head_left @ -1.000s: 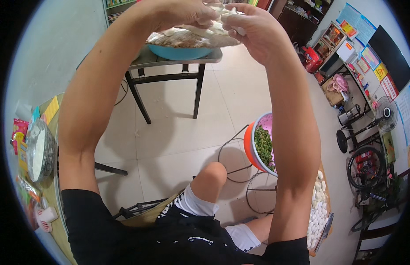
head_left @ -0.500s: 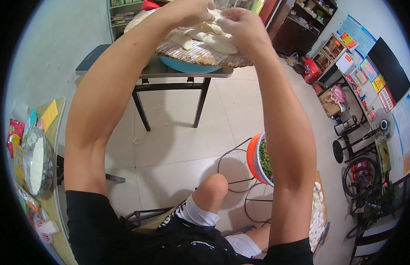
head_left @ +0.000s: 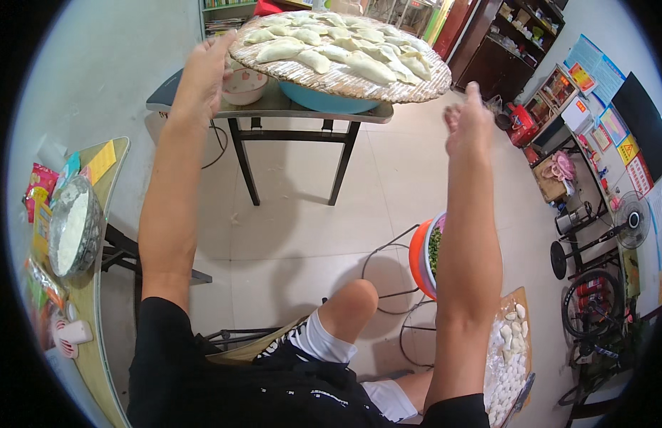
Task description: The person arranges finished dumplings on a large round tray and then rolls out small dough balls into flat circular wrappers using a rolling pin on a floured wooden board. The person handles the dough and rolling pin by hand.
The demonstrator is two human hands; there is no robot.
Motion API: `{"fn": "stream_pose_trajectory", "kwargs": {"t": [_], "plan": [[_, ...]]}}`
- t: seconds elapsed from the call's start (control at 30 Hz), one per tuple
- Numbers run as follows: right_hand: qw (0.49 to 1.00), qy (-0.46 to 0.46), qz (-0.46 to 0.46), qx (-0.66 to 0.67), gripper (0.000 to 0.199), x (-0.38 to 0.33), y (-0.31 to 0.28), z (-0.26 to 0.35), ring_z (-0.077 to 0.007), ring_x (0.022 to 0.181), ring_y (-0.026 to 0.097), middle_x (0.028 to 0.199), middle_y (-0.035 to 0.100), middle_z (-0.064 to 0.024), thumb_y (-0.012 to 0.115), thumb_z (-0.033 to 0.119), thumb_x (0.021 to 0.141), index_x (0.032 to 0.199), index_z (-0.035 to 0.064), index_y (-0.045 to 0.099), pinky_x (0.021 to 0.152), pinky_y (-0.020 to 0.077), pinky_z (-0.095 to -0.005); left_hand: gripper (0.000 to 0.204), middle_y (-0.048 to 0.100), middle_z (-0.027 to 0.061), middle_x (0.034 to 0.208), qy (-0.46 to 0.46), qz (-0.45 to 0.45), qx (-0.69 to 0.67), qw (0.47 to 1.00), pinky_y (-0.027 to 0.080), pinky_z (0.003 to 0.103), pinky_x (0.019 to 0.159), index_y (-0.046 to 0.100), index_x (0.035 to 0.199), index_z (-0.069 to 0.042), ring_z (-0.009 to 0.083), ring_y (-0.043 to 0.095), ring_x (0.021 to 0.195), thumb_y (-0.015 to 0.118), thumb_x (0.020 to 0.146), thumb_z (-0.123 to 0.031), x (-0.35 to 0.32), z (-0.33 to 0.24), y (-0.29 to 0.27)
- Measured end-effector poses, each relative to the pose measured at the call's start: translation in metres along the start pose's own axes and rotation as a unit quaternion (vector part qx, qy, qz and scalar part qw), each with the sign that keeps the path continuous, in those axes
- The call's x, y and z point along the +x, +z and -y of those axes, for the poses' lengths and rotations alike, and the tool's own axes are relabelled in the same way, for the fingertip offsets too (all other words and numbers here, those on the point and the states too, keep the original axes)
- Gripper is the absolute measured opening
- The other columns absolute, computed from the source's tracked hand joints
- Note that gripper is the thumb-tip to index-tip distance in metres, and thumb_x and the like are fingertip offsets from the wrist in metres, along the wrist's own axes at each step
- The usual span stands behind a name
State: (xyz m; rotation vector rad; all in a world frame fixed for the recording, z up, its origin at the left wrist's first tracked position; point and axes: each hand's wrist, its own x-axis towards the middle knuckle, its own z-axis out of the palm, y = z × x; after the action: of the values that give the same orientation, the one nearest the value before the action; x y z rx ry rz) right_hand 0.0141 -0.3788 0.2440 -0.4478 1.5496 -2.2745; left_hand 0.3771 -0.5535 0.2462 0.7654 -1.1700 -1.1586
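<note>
A round woven tray (head_left: 425,90) dusted with flour bears several pale filled dumplings (head_left: 372,68). It sits over a light-blue basin (head_left: 329,101) on the far table. By the tray's left edge is my left hand (head_left: 205,77), slightly blurred, its fingers apart; whether they touch the rim I cannot tell. My right hand (head_left: 471,123) hangs in the air off the tray's right edge, thumb up and fingers loosely apart, holding nothing. Beneath the left side of the tray stands a pinkish bowl (head_left: 245,88).
At the left, a side table (head_left: 95,342) carries a glass bowl (head_left: 92,246) of white flour and packets. An orange-sided bowl (head_left: 418,260) with chopped greens stands on a wire stand near my right forearm. Beside that arm is a wooden board (head_left: 518,298) with small dough pieces.
Both hands have come away from above the dumplings and moved apart, the left to the tray's left edge, the right out to the right. The view has shifted slightly.
</note>
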Motion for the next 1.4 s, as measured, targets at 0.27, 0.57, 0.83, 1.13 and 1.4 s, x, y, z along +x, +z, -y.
{"fn": "stream_pose_trajectory", "kwargs": {"t": [0.27,0.57,0.83,1.13,1.4], "plan": [[0.976,0.067,0.166,0.122,0.025,-0.017,0.015,-0.021,-0.0187,0.087,0.068,0.105,0.070,-0.0099,0.065,0.019,0.109,0.120,-0.0019,0.061,0.072,0.0574,-0.0317,0.040,0.071,0.0095,0.120,-0.140,0.012,-0.129,0.982,0.064,0.035,0.084,0.060,0.138,0.000,0.0185,0.070,0.098,0.071,0.108,-0.024,-0.001,0.018,0.018],[0.982,0.003,0.166,0.093,0.017,-0.031,-0.015,-0.009,-0.0151,0.095,0.070,0.111,0.073,-0.0082,0.065,0.010,0.106,0.120,-0.0007,0.065,0.083,0.0582,-0.0296,0.035,0.072,0.0103,0.129,-0.049,0.097,-0.122,0.987,0.062,0.032,0.086,0.060,0.138,0.000,0.0185,0.073,0.107,0.063,0.112,-0.023,-0.007,0.021,0.023],[0.985,-0.084,0.095,0.113,0.022,-0.089,-0.175,0.036,-0.0210,0.102,0.072,0.118,0.073,-0.0168,0.062,0.012,0.108,0.120,-0.0064,0.063,0.094,0.0595,-0.0354,0.040,0.070,0.0112,0.137,-0.055,0.227,-0.162,0.959,0.059,0.034,0.104,0.056,0.144,0.002,0.0186,0.071,0.120,0.061,0.113,-0.022,-0.120,-0.001,0.099],[0.997,-0.050,-0.055,0.027,0.026,-0.190,-0.383,0.026,-0.0203,0.115,0.072,0.131,0.073,-0.0132,0.054,0.008,0.109,0.132,-0.0023,0.060,0.101,0.0576,-0.0359,0.045,0.064,0.0165,0.146,-0.171,0.342,-0.239,0.892,0.058,0.039,0.108,0.046,0.152,0.004,0.0231,0.068,0.128,0.058,0.114,-0.016,-0.292,0.073,0.177],[0.991,-0.003,-0.129,0.026,0.028,-0.223,-0.462,-0.037,-0.0200,0.117,0.071,0.130,0.073,-0.0114,0.058,0.009,0.109,0.136,-0.0016,0.060,0.105,0.0566,-0.0381,0.051,0.062,0.0158,0.150,-0.261,0.395,-0.217,0.854,0.053,0.039,0.114,0.040,0.158,0.002,0.0228,0.065,0.132,0.057,0.114,-0.017,-0.339,0.164,0.198]]}}
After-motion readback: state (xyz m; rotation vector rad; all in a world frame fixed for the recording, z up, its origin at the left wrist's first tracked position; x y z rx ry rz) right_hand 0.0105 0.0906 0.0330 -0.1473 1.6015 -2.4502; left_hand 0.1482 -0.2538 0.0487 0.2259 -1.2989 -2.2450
